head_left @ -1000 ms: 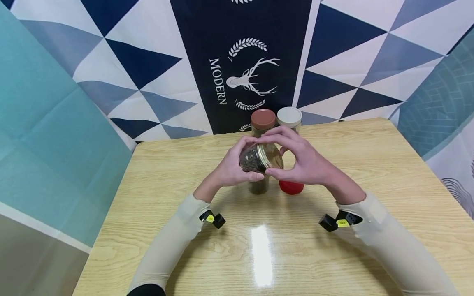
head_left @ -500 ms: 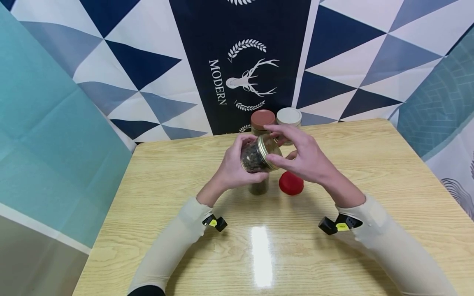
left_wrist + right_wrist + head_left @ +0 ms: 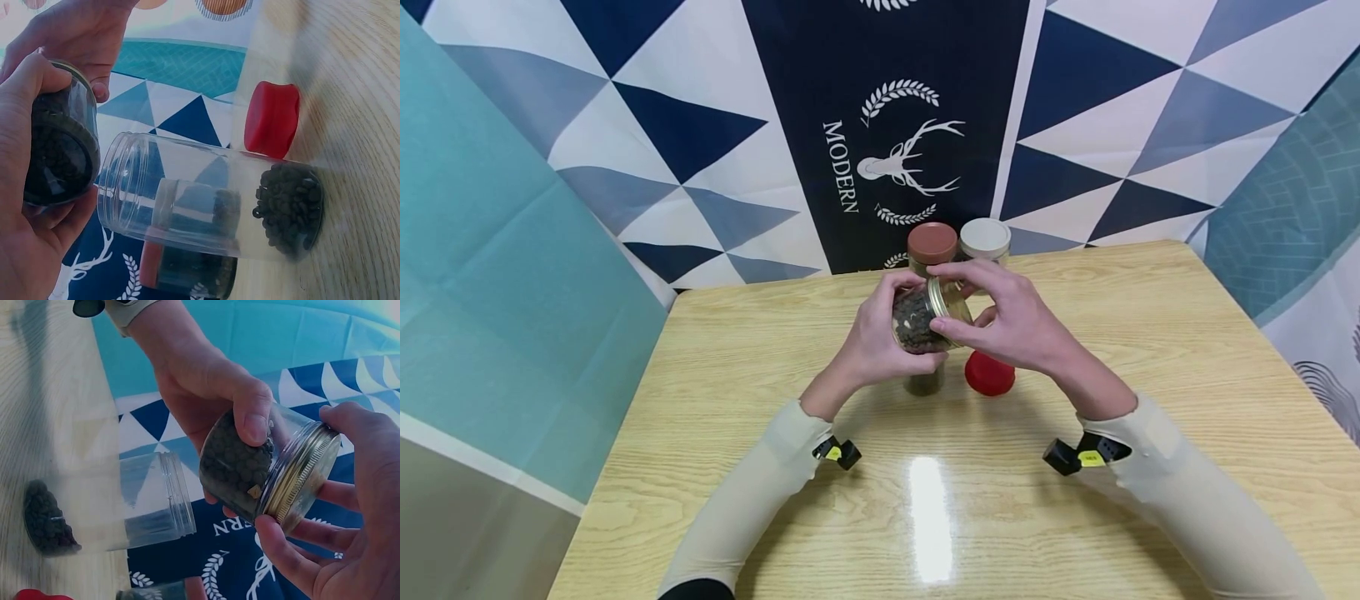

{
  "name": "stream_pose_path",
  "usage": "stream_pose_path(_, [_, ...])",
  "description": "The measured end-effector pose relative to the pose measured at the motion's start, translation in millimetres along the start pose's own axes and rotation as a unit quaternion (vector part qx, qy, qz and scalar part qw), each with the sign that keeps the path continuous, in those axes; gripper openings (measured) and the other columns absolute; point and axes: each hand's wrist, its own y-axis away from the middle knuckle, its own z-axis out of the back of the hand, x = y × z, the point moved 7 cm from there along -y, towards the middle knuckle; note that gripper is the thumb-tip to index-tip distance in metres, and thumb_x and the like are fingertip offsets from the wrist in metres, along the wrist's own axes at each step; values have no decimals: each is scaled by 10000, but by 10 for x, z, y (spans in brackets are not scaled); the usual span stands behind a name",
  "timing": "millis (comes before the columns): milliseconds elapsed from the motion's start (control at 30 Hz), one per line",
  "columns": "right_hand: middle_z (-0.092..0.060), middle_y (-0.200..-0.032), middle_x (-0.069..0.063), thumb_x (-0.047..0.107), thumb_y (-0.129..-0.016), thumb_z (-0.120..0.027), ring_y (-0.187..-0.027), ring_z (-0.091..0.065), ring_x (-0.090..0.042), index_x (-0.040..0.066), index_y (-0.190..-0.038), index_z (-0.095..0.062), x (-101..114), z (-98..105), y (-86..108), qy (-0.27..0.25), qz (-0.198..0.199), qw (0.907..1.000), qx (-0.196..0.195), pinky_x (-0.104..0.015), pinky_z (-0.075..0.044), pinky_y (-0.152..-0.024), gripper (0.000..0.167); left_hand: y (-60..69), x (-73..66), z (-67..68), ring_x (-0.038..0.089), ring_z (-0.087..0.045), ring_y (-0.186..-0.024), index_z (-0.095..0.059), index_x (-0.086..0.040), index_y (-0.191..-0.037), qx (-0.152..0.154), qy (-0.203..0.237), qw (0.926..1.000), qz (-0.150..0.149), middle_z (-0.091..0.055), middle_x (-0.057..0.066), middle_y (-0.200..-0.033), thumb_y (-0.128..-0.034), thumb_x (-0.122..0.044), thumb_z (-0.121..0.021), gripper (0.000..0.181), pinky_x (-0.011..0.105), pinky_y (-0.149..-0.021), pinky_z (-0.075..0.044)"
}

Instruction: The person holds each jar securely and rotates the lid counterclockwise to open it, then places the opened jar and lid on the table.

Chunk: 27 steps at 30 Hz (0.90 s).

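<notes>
A small clear jar (image 3: 912, 321) of dark pellets is held tilted above the table, its base toward the left. My left hand (image 3: 880, 337) grips its body, with the thumb across the side in the right wrist view. The fingers and thumb of my right hand (image 3: 1018, 321) pinch the rim of its gold screw lid (image 3: 303, 481). Just below, a taller clear jar (image 3: 125, 187) stands upright with its mouth uncovered and dark pellets (image 3: 290, 209) at the bottom. Beside that jar a red lid (image 3: 990, 373) lies on the table.
Two more jars stand at the back edge of the wooden table (image 3: 760, 358), one with a brownish-red lid (image 3: 932, 242), one with a white lid (image 3: 986, 237). A patterned cloth wall (image 3: 700, 125) rises right behind them.
The right hand has shifted its hold around the gold lid, its fingers loosening and then closing on the rim again. The held jar and left hand have moved slightly right.
</notes>
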Motion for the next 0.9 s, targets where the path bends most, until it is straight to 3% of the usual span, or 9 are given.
stream_pose_path(167, [-700,-1400,-123,174,-946,-903,-1168,-728,-304,138,-1520,-687,13,1,3,46,147,9999,-7,-282,-683,-715,615,4,18,-4,333,-672,-1318,-464,0,-1488,27,152,9999,65,-662,205,-1438,-726,-183,-1002,951,427,-1183,-590])
stream_pose_path(433, [-701,-1399,-111,142,-917,-917,-1148,-640,-208,169,-1523,-692,89,-4,10,52,630,9980,92,-269,-663,-720,647,28,126,-17,368,-661,-1352,-469,7,-1547,415,914,9929,633,-649,232,-1506,-770,-227,-935,935,420,-1195,-571])
stream_pose_path(567, [-672,-1467,-97,131,-922,-901,-1209,-621,-200,178,-1532,-681,113,-18,24,21,810,9963,281,-292,-656,-748,651,35,197,-31,389,-659,-1340,-479,42,-1542,649,1288,9862,807,-635,269,-1502,-780,-411,-896,980,413,-1184,-571])
stream_pose_path(700, [-670,-1505,-84,107,-909,-896,-1261,-618,-179,161,-1535,-681,148,-22,43,68,1123,9929,385,-299,-629,-787,664,40,243,-49,376,-651,-1307,-488,64,-1539,813,1517,9807,923,-630,292,-1472,-756,-620,-850,1101,308,-1131,-553])
stream_pose_path(800, [-672,-1520,-86,95,-894,-901,-1288,-620,-172,150,-1540,-681,159,-18,53,110,1289,9908,399,-292,-619,-796,685,43,241,-55,366,-645,-1303,-485,64,-1550,883,1648,9779,940,-629,296,-1468,-754,-662,-845,1135,269,-1108,-540])
stream_pose_path(900, [-658,-1543,-88,100,-891,-904,-1309,-614,-171,148,-1556,-666,155,-14,55,118,1309,9904,423,-291,-624,-803,708,40,220,-53,375,-644,-1317,-479,60,-1546,876,1687,9781,848,-621,296,-1482,-768,-665,-869,1132,309,-1141,-550])
